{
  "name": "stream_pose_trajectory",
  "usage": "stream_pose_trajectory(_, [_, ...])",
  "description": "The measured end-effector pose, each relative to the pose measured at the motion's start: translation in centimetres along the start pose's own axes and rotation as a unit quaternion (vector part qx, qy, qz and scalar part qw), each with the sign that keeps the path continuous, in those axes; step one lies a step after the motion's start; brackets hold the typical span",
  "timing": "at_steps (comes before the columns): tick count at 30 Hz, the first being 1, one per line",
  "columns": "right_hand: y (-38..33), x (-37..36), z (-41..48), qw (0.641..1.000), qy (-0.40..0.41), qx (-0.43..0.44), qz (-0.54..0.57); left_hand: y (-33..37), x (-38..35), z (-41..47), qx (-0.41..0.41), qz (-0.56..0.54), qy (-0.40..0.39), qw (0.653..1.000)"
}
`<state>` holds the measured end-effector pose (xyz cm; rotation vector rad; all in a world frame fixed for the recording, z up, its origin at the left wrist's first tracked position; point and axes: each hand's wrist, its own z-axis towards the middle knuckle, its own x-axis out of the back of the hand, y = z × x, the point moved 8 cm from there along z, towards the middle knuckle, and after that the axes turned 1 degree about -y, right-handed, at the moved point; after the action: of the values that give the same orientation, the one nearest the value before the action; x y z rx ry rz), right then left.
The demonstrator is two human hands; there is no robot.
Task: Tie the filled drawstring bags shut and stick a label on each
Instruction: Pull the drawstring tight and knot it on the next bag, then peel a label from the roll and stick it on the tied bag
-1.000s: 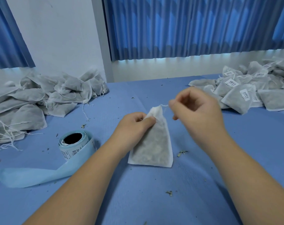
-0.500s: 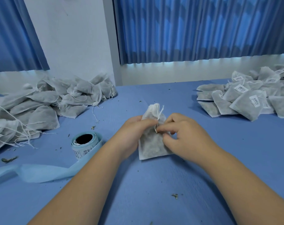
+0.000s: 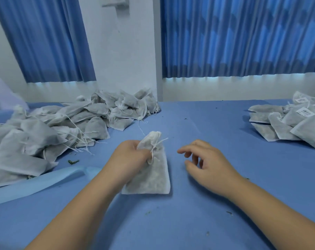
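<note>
Drawstring bag point(image 3: 149, 175), grey and filled, rests at the centre of the blue table point(image 3: 207, 213). Its long axis runs from 6 to 12 o'clock, with the cinched neck at the 12 end and the white drawstring point(image 3: 154, 150) hanging loose. The left hand point(image 3: 129, 157) grips the neck from the bag's 9 o'clock side. The right hand point(image 3: 207, 166) hovers empty at 3 o'clock, near the bag, fingers loosely spread. Unlabelled bags point(image 3: 63, 127) are heaped at 10 o'clock, labelled bags point(image 3: 297, 123) at 2 o'clock. A pale blue backing strip point(image 3: 35, 184) lies at 9 o'clock, so labels probably sit beyond the busy left hand, and only the right is free to reach.
</note>
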<state>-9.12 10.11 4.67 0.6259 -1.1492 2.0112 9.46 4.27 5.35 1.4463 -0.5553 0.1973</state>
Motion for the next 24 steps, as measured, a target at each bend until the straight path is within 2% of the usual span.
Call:
stream_pose_trajectory(3, [-0.1,-1.9,0.8,0.999,-0.032,-0.023,-0.029,-1.6,2.5,-0.5,0.016,0.098,0.023,0.995])
stream_pose_trajectory(7, [-0.6,-4.9,2.3,0.994,-0.071,-0.064,-0.045,-3.1,3.3,-0.9,0.027,0.171,0.020,0.985])
stream_pose_trajectory(13, [-3.7,-8.0,4.2,0.993,-0.102,-0.030,-0.052,-3.4,2.9,-0.8,-0.022,0.264,0.022,0.964])
stream_pose_trajectory(17, [-4.6,-8.7,5.6,0.994,-0.097,-0.018,-0.048,-3.7,3.9,-0.8,-0.049,0.304,0.060,0.949])
stream_pose_trajectory(24, [-3.0,-9.1,5.8,0.997,-0.057,-0.055,-0.001,-5.5,8.3,-0.1,-0.021,0.353,0.153,0.923])
